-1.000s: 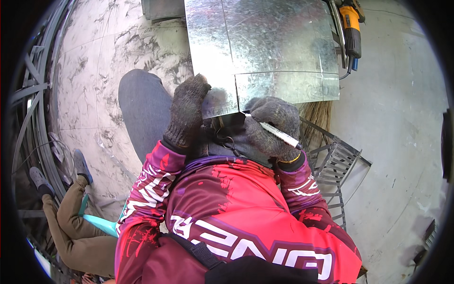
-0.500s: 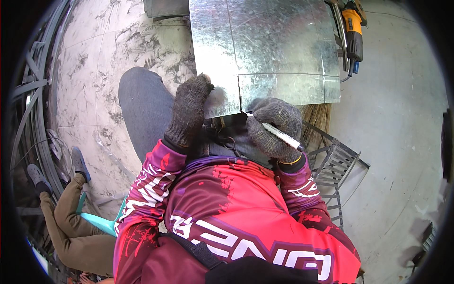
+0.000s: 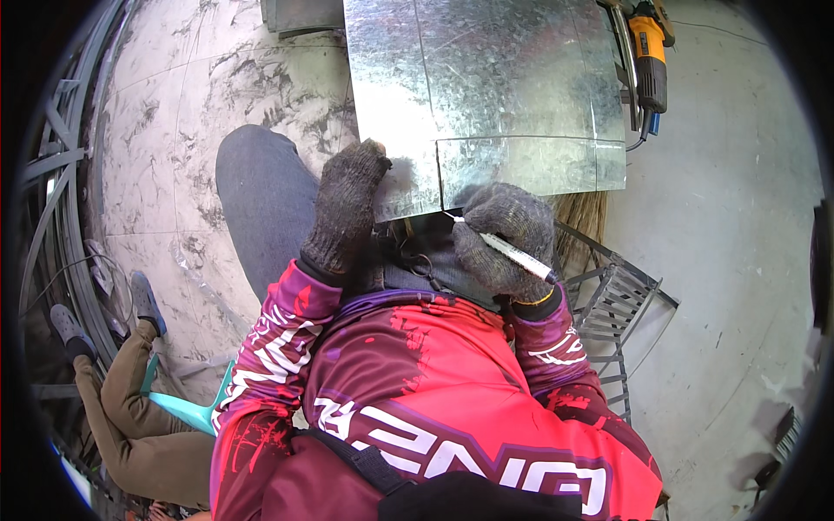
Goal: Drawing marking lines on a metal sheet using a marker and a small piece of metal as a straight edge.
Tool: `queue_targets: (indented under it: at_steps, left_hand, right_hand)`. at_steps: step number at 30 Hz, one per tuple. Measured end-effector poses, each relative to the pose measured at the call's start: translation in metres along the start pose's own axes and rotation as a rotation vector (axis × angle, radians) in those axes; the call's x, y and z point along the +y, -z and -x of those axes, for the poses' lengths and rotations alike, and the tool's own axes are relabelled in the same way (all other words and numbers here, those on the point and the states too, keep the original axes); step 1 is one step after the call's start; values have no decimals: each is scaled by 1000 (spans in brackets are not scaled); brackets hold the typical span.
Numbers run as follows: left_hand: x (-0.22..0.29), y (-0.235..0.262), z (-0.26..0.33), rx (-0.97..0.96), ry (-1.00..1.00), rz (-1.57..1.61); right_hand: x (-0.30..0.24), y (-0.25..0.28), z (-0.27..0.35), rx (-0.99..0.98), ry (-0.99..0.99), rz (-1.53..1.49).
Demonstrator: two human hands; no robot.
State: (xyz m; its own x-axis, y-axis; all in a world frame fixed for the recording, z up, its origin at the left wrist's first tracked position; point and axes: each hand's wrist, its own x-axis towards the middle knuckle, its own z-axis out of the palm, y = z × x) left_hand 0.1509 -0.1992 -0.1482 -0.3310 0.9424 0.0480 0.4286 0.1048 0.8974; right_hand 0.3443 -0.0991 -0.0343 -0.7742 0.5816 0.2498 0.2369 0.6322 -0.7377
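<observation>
A shiny galvanized metal sheet [image 3: 512,91] with dark drawn lines lies in front of me, its near edge above my lap. My left hand [image 3: 349,204], in a dark knit glove, is closed on the sheet's left edge near the near corner. In my right hand [image 3: 508,234], gloved the same way, is a white marker pen [image 3: 514,253] with a dark end. Its thin tip points up and left at the sheet's near edge, beside the lower end of a dark line. Some right fingers are hidden behind the pen and the glove.
An orange and black power tool [image 3: 650,56] with a cord lies right of the sheet. Below it are broom bristles [image 3: 580,234] and a dark metal rack [image 3: 618,304]. Long metal bars [image 3: 65,200] line the left side. Another person's legs [image 3: 130,391] are at lower left.
The pen tip has slid slightly toward me, to the sheet's near edge. The sheet and my left hand have shifted very slightly.
</observation>
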Motion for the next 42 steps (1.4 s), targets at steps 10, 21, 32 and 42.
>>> queue_targets:
  at_steps: [10, 21, 32, 42]
  left_hand:
    - [6, 2, 0, 109, -232, -132]
    - [4, 5, 1, 49, -143, -126]
    - [12, 7, -2, -75, 132, 36]
    - [13, 5, -3, 20, 7, 89]
  right_hand:
    - [-1, -1, -1, 23, -38, -28]
    - [2, -2, -1, 59, -14, -122]
    - [1, 2, -19, 14, -16, -146]
    - [4, 1, -30, -21, -70, -83]
